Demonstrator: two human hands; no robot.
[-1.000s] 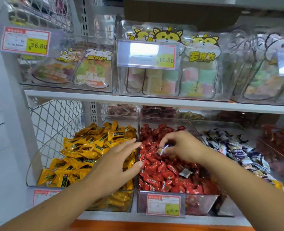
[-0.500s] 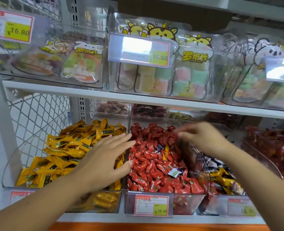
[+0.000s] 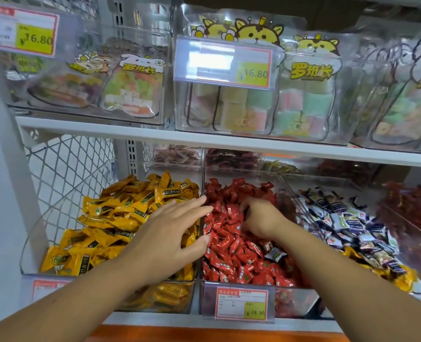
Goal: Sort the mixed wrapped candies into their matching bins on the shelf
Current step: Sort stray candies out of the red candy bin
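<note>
On the lower shelf, three clear bins stand side by side: yellow candies [image 3: 120, 218], red candies [image 3: 231, 245], and blue-and-white candies [image 3: 350, 225]. My left hand [image 3: 169, 233] hovers open with spread fingers over the divide between the yellow and red bins. My right hand [image 3: 261, 218] is down in the red bin, its fingers curled and pinching a dark-wrapped candy [image 3: 244, 213] that is mostly hidden. A stray silver-and-green candy [image 3: 275, 254] lies among the red ones. Several yellow candies [image 3: 402, 277] sit at the front of the blue-and-white bin.
A white shelf board [image 3: 204, 140] runs just above the bins, carrying clear boxes of pastel sweet bags [image 3: 303, 104] and price tags. A wire mesh panel [image 3: 68, 174] closes the left side. Another bin of dark red candies [image 3: 412, 218] stands far right. A price tag [image 3: 241, 304] fronts the red bin.
My right hand swung right to the blue-and-white bin with a candy, then came back left into the red bin and curled onto a dark candy. My left hand stayed hovering.
</note>
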